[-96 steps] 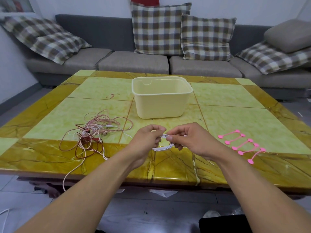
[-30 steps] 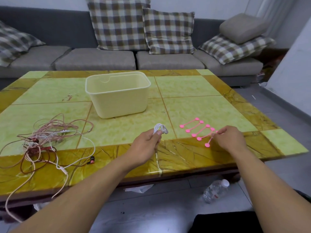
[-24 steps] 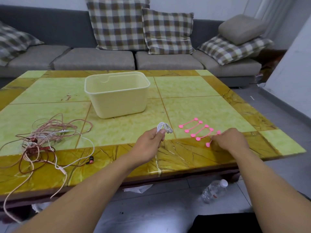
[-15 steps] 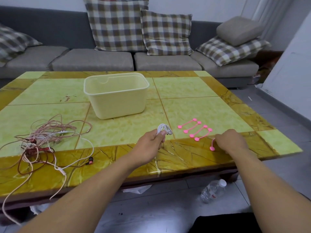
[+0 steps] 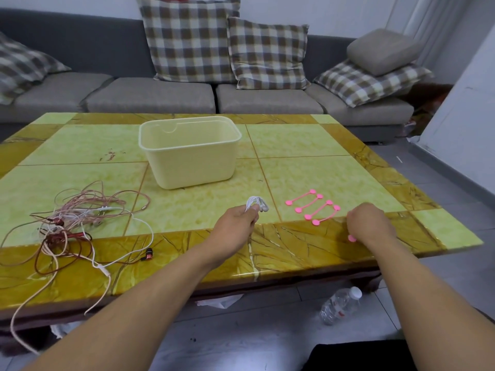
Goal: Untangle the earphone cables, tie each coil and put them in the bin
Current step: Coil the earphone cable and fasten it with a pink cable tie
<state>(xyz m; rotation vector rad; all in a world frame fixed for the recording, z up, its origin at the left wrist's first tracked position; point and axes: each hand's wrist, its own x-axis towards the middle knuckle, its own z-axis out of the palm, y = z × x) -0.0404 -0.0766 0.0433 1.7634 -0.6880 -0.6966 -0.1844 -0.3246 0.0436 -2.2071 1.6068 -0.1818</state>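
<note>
My left hand [image 5: 237, 223] grips a small coil of white earphone cable [image 5: 256, 204] above the near middle of the table. My right hand [image 5: 371, 226] is curled round a pink cable tie [image 5: 351, 238]; only one round end of it shows under the fingers. Several more pink ties [image 5: 312, 207] lie in a row on the table between my two hands. The cream plastic bin [image 5: 187, 153] stands behind them, with nothing visible inside. A tangle of pink, red and white earphone cables [image 5: 77, 218] lies at the left of the table.
Some cables from the tangle hang over the table's near edge [image 5: 29, 311]. A plastic bottle [image 5: 338, 305] lies on the floor under the right side of the table. A grey sofa with checked cushions [image 5: 222, 41] runs behind the table.
My right hand reached to the row of pink ties, took the nearest one and drew it toward me. My left hand kept hold of the white coil with little movement.
</note>
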